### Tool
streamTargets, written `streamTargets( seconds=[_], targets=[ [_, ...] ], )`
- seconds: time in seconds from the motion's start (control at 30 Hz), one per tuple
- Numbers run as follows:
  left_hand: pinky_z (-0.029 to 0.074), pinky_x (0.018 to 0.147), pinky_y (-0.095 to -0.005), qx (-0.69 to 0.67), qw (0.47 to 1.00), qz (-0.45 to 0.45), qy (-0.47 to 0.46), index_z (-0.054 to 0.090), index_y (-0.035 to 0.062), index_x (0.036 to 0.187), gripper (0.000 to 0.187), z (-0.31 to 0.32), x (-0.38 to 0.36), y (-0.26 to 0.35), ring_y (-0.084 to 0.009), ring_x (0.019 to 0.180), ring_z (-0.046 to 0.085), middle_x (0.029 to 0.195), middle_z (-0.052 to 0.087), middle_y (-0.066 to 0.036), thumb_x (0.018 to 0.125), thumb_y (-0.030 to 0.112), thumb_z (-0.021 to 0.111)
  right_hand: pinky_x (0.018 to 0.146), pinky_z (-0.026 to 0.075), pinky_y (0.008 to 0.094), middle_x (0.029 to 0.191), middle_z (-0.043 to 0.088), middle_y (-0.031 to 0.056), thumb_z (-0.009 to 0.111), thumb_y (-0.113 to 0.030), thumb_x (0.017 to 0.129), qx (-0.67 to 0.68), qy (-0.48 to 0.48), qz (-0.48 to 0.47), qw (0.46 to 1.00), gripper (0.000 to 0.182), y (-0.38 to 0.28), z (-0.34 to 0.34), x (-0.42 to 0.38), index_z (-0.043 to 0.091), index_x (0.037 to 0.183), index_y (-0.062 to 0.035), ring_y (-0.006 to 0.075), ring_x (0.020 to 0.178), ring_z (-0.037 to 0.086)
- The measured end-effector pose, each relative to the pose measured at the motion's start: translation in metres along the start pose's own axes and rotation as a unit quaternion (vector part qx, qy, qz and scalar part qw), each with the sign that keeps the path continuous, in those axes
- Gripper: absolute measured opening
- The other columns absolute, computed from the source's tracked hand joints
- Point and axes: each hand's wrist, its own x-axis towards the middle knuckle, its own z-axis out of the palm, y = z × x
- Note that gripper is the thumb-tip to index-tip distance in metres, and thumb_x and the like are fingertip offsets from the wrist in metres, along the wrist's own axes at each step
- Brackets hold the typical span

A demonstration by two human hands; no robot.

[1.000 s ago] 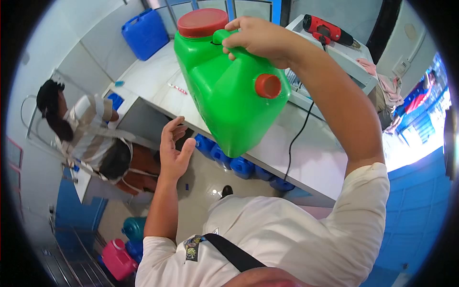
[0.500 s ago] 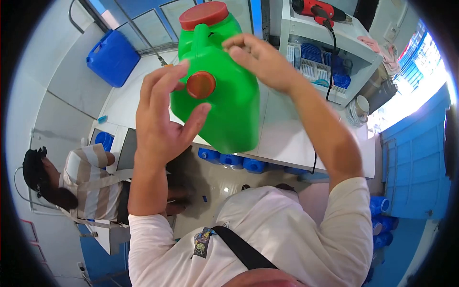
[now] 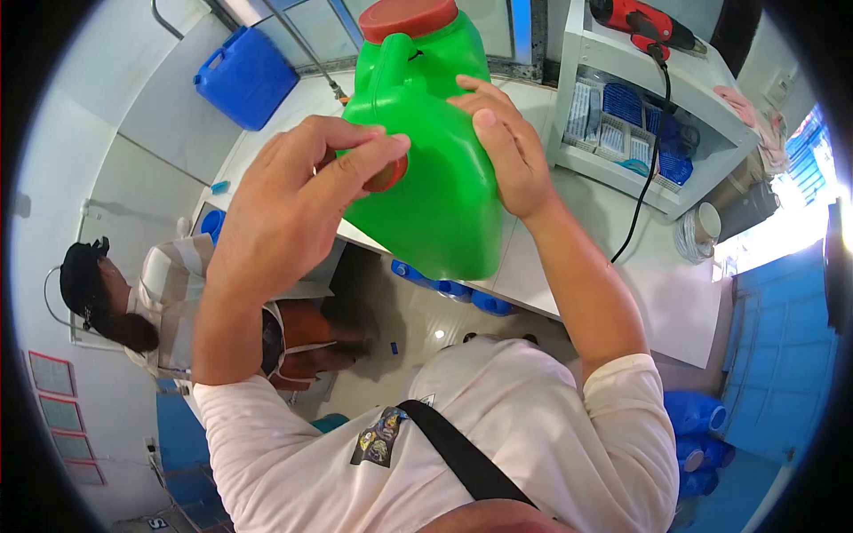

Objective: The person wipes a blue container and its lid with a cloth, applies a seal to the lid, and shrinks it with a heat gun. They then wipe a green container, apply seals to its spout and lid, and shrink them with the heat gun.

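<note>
A green plastic jug (image 3: 440,204) with a large red screw lid (image 3: 404,18) stands at the table edge in front of me. On its near face sits a small red cap (image 3: 388,175), partly hidden by my left hand (image 3: 298,191). The thumb and index fingertips of that hand are pinched together at the cap's upper edge. Whether anything small is between them I cannot make out. My right hand (image 3: 511,147) rests against the jug's upper right side, its fingers stretched and slightly apart.
A blue jerrycan (image 3: 247,78) stands at the back left. To the right, a white shelf unit (image 3: 569,89) carries a red heat gun (image 3: 649,27) with a dangling black cord and several baskets. Blue containers (image 3: 697,435) are stacked at lower right. A person (image 3: 173,293) is on the left.
My left hand's fingers have closed from an open spread to a pinch at the small cap. My right hand has come down against the jug's side. The view has shifted slightly.
</note>
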Motion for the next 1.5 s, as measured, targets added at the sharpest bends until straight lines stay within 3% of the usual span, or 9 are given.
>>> streamTargets(
  seconds=[0.2, 0.23, 0.43, 0.53, 0.7, 0.8, 1.07, 1.27, 1.5],
  targets=[
    [0.059, 0.073, -0.0327, 0.088, 0.996, -0.004, 0.019, 0.067, 0.0078, 0.121, 0.049, 0.0, 0.002, 0.012, -0.029, 0.096, 0.065, 0.11, 0.065, -0.01, 0.079, -0.017, 0.061, 0.108, 0.041, 0.0461, 0.088, 0.07, 0.014, 0.051, -0.03, 0.102, -0.008, 0.009, -0.011, 1.0, 0.037, 0.002, 0.004, 0.002, 0.069, 0.099, 0.0024, 0.0332, 0.106, 0.061],
    [0.056, 0.081, -0.0362, 0.118, 0.993, 0.002, 0.019, 0.067, 0.0099, 0.121, 0.047, -0.003, 0.002, 0.015, -0.0298, 0.097, 0.065, 0.109, 0.065, -0.009, 0.079, -0.012, 0.064, 0.108, 0.041, 0.0461, 0.088, 0.07, 0.014, 0.051, -0.03, 0.102, -0.004, 0.001, -0.011, 1.0, 0.037, 0.0, 0.004, 0.003, 0.069, 0.099, 0.0024, 0.0332, 0.106, 0.061],
    [0.051, 0.089, -0.0386, 0.227, 0.973, 0.052, -0.013, 0.065, 0.0142, 0.121, 0.044, -0.012, 0.005, 0.015, -0.0259, 0.098, 0.065, 0.109, 0.064, -0.004, 0.079, 0.004, 0.071, 0.107, 0.042, 0.0449, 0.088, 0.07, 0.0143, 0.051, -0.032, 0.102, -0.019, 0.003, 0.022, 1.0, 0.04, -0.007, 0.003, 0.005, 0.07, 0.098, 0.0023, 0.0343, 0.11, 0.061],
    [0.051, 0.087, -0.0378, 0.26, 0.962, 0.069, -0.046, 0.063, 0.0139, 0.12, 0.045, -0.019, 0.013, 0.027, -0.0243, 0.098, 0.065, 0.11, 0.063, -0.002, 0.076, 0.013, 0.075, 0.11, 0.039, 0.0473, 0.102, 0.071, 0.0154, 0.055, -0.041, 0.101, -0.009, -0.038, 0.056, 0.998, 0.044, -0.007, -0.006, 0.005, 0.068, 0.107, 0.0005, 0.0372, 0.121, 0.056],
    [0.05, 0.086, -0.0373, 0.291, 0.952, 0.06, -0.079, 0.061, 0.0123, 0.116, 0.048, -0.012, 0.019, 0.027, -0.0237, 0.097, 0.064, 0.108, 0.061, -0.003, 0.073, 0.017, 0.079, 0.114, 0.031, 0.0531, 0.132, 0.06, 0.0166, 0.062, -0.069, 0.086, -0.152, -0.125, 0.014, 0.98, 0.075, -0.004, -0.015, 0.0, 0.06, 0.126, -0.005, 0.0408, 0.14, 0.041],
    [0.05, 0.086, -0.0371, 0.284, 0.955, 0.045, -0.067, 0.06, 0.0108, 0.115, 0.047, -0.009, 0.018, 0.03, -0.0244, 0.097, 0.063, 0.107, 0.061, -0.005, 0.073, 0.016, 0.079, 0.114, 0.03, 0.053, 0.13, 0.061, 0.0167, 0.063, -0.072, 0.084, -0.147, -0.112, 0.019, 0.982, 0.078, -0.006, -0.013, 0.0, 0.061, 0.124, -0.0049, 0.0411, 0.139, 0.042],
    [0.049, 0.089, -0.0392, 0.281, 0.959, -0.018, -0.025, 0.057, 0.0083, 0.119, 0.046, 0.006, 0.01, 0.038, -0.0278, 0.097, 0.062, 0.107, 0.06, -0.007, 0.077, 0.014, 0.077, 0.112, 0.03, 0.0534, 0.127, 0.062, 0.0178, 0.062, -0.064, 0.088, -0.133, -0.092, -0.009, 0.987, 0.069, -0.004, -0.008, -0.003, 0.061, 0.12, -0.0032, 0.0425, 0.135, 0.045],
    [0.048, 0.091, -0.0392, 0.347, 0.938, 0.015, -0.011, 0.053, 0.0055, 0.122, 0.044, 0.015, 0.007, 0.032, -0.028, 0.099, 0.061, 0.108, 0.057, -0.009, 0.084, 0.016, 0.072, 0.11, 0.033, 0.0528, 0.125, 0.063, 0.0193, 0.061, -0.064, 0.089, -0.126, -0.092, -0.018, 0.988, 0.07, 0.0, -0.008, -0.002, 0.06, 0.119, -0.0014, 0.0435, 0.133, 0.047],
    [0.049, 0.084, -0.0405, 0.344, 0.934, -0.07, -0.063, 0.054, 0.005, 0.107, 0.044, 0.009, 0.013, 0.037, -0.0301, 0.091, 0.064, 0.096, 0.062, -0.011, 0.09, 0.044, 0.065, 0.11, 0.034, 0.0532, 0.125, 0.063, 0.0199, 0.062, -0.064, 0.088, -0.131, -0.09, -0.009, 0.987, 0.07, -0.005, -0.009, -0.005, 0.06, 0.119, -0.0005, 0.0439, 0.133, 0.046]
  ],
)
